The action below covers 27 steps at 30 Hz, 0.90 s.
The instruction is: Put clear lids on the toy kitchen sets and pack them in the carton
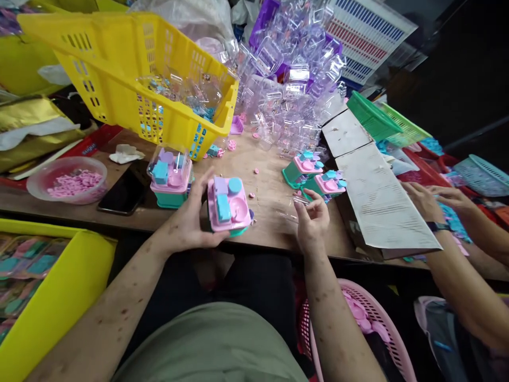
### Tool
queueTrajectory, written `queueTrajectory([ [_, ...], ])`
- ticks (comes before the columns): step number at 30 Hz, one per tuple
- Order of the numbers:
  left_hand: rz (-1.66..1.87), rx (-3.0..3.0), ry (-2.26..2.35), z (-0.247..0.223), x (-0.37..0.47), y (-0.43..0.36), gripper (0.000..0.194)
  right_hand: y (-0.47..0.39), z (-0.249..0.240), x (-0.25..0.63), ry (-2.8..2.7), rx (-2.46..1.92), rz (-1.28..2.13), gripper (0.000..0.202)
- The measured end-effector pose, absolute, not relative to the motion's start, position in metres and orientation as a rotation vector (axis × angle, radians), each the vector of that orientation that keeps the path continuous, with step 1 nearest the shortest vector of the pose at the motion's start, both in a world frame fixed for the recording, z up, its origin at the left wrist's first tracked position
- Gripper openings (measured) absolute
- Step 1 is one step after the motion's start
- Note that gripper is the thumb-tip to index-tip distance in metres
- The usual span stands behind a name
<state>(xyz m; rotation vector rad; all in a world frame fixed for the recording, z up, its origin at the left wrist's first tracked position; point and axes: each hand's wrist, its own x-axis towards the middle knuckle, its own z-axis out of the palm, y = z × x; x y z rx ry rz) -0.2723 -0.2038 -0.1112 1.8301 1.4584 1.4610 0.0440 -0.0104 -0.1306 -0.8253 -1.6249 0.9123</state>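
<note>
My left hand [185,225] is closed around the left side of a toy kitchen unit [239,209], with the thumb along its near edge. The unit has a pink top with a sink and blue and lilac parts, over a teal base. My right hand [314,225] pinches a thin clear plastic piece [289,213], partly hidden by the fingers, just above the table. Left of my left hand stands a similar unit under a clear cover [170,178]. Two more toy units [304,168] stand beyond my right hand.
A yellow basket [159,114] and a heap of clear plastic covers [278,106] fill the back. A bowl of pink parts [75,183] and a phone [123,191] lie left. Right, a cardboard box [382,196] borders the table; beyond it, a co-worker's hands [425,201] handle blue parts.
</note>
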Motion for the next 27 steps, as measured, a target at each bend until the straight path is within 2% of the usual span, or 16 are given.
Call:
queueTrajectory([
  [6, 1.262, 1.849, 1.457, -0.130, -0.279, -0.248, 0.138, -0.025, -0.112, 0.095, -2.055, -0.879, 0.672, 0.070],
  [10, 1.228, 1.785, 1.503, -0.136, -0.279, -0.243, 0.135, -0.024, -0.088, 0.117, -2.457, -0.945, 0.426, 0.056],
  [12, 1.236, 1.748, 1.538, -0.136, -0.275, -0.234, 0.132, -0.018, -0.085, 0.123, -2.521, -0.973, 0.464, 0.052],
  [15, 1.294, 1.701, 1.587, -0.135, -0.265, -0.218, 0.130, -0.009, -0.086, 0.119, -2.554, -1.035, 0.652, 0.061],
  [18, 1.365, 1.673, 1.625, -0.135, -0.258, -0.207, 0.132, -0.006, -0.068, 0.087, -2.567, -0.907, 0.629, 0.074],
  [21, 1.401, 1.671, 1.638, -0.137, -0.254, -0.204, 0.131, -0.018, -0.030, 0.026, -2.573, -0.532, 0.561, 0.082],
  [24, 1.437, 1.684, 1.633, -0.141, -0.254, -0.203, 0.129, -0.037, 0.001, -0.043, -2.660, -0.189, 0.610, 0.081],
  [27, 1.514, 1.691, 1.570, -0.145, -0.255, -0.200, 0.124, -0.053, 0.006, -0.090, -2.749, -0.074, 0.590, 0.074],
])
